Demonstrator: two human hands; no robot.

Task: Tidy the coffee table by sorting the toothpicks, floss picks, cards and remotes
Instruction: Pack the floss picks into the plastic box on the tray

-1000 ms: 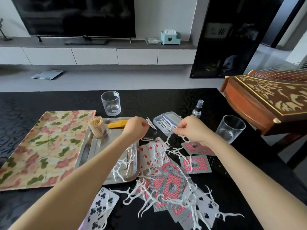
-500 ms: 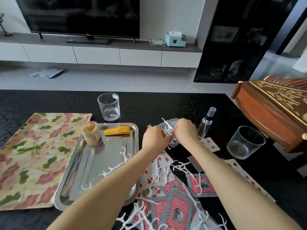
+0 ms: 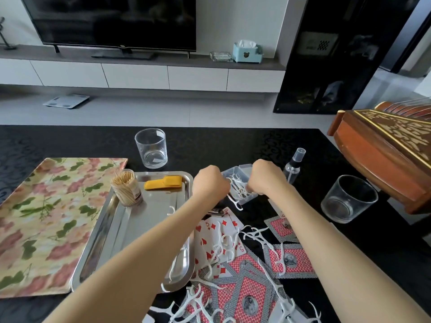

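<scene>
A small clear plastic box (image 3: 236, 174) with white floss picks inside stands on the black table, right of the tray. Both my hands are curled at it. My left hand (image 3: 211, 185) is at its left edge and my right hand (image 3: 268, 177) reaches in from the right, fingers down among the picks. Each seems to pinch floss picks, but the fingertips are hidden. One pick (image 3: 236, 203) hangs over the box's near side. More floss picks (image 3: 255, 236) lie over scattered playing cards (image 3: 290, 261). A jar of toothpicks (image 3: 126, 188) stands on the steel tray (image 3: 100, 231).
A yellow case (image 3: 163, 183) lies on the tray. Two drinking glasses stand on the table, one behind the tray (image 3: 151, 148) and one at the right (image 3: 348, 199). A spray bottle (image 3: 293, 166) stands by the box. A floral placemat (image 3: 46, 217) lies left; a wooden instrument (image 3: 384, 150) juts in from the right.
Both hands moved forward from above the cards and tray to the plastic box and came together over it. The camera tilted up a little.
</scene>
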